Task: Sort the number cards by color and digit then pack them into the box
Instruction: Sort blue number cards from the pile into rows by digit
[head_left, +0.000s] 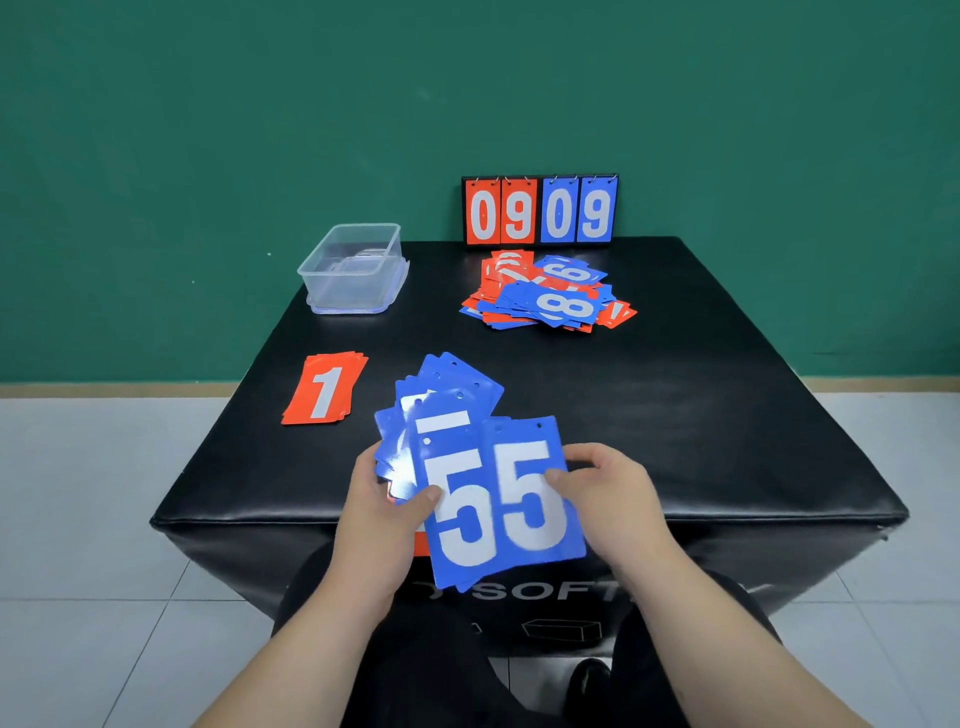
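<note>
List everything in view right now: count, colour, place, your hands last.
blue cards: fanned handful, two 5s in front, held over near table edge
red 1 cards: small stack, near left
mixed pile: many red and blue, far right
box: one, clear plastic, far left
scoreboard: one, reads red 09, blue 09, far edge
table: one, black
left hand: holds fan
right hand: pinches front 5

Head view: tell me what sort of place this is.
Probably a staged indoor recording or practice spot, not a home: a plain green wall, a tiled floor, and a black padded block serving as table, with a flip scoreboard on it.
</note>
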